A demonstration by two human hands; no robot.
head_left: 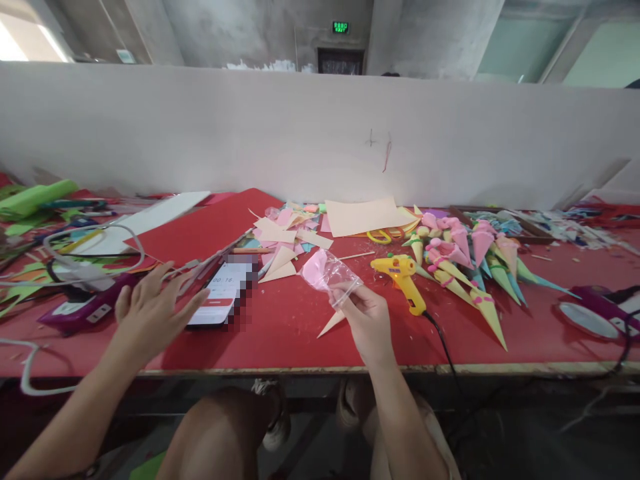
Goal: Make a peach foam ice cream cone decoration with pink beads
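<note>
Between the thumb and fingers of my right hand is the edge of a small clear plastic bag. Something soft and pink, like clay, shows at the bag's left end. Under that hand lies a cream paper cone, its tip pointing toward the front left. My left hand is spread, its fingers apart and holding nothing. Its thumb reaches over the left edge of a phone with a lit screen; whether it touches is unclear.
Right of centre lies a yellow glue gun, its cord running over the front edge. Several paper cones with pink clay tops are heaped beyond it. Paper scraps, red sheets and a purple power strip also lie on the red table.
</note>
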